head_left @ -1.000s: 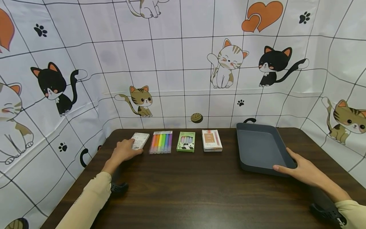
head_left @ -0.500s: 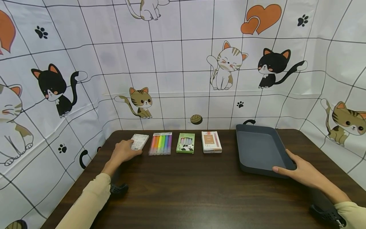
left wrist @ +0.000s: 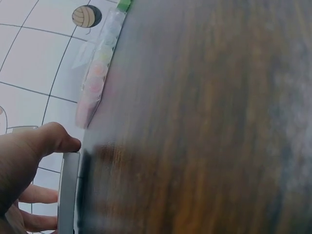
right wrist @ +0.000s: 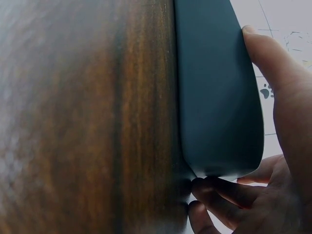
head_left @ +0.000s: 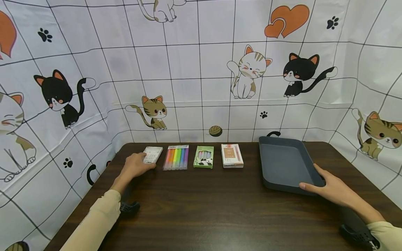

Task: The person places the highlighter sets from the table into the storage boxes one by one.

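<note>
A dark desk (head_left: 220,205) is filling the lower frame. At its right, the right hand (head_left: 333,190) is gripping the near corner of the empty grey tray (head_left: 284,164), thumb on the rim. At centre-left, the left hand (head_left: 135,165) is closing fingers on the white packet (head_left: 153,154), leftmost of four; the marker pack (head_left: 176,157), green box (head_left: 204,156) and orange-white box (head_left: 232,155) are lying untouched. Nothing is sitting in the tray yet. The right wrist view is showing fingers (right wrist: 219,192) curling under the tray, hidden from the head view.
</note>
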`<state>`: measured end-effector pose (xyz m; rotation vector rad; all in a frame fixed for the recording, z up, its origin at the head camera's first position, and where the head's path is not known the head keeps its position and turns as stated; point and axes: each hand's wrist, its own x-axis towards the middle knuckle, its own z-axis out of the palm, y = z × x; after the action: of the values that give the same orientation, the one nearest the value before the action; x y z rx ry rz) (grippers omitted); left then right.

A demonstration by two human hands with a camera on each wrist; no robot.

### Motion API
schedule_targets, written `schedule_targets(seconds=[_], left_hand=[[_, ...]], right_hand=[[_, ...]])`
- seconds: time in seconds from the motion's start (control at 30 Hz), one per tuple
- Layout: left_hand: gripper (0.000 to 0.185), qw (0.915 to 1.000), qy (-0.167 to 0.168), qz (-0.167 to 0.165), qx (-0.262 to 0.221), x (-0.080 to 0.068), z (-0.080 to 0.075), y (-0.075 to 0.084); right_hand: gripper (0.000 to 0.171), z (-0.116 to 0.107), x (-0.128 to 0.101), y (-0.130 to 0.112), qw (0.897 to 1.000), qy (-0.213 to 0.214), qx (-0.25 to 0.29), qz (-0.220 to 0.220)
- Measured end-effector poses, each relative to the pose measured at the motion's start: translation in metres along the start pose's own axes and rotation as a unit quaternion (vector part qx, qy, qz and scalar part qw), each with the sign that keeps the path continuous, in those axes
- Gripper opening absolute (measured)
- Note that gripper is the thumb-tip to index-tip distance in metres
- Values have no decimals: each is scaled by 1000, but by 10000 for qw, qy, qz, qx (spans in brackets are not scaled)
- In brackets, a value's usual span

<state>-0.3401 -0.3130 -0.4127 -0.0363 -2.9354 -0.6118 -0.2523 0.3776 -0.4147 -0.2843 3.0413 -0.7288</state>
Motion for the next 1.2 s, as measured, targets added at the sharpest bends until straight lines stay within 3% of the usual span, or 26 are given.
schedule_targets(seconds=[0.83, 1.2], left_hand=[[83, 9995, 193, 111, -229, -4, -13, 24], [81, 9987, 275, 279, -331, 3, -4, 40]], right_hand=[[110, -1, -1, -1, 10000, -34, -50, 74], [109, 1, -1, -1, 10000, -41, -38, 4]])
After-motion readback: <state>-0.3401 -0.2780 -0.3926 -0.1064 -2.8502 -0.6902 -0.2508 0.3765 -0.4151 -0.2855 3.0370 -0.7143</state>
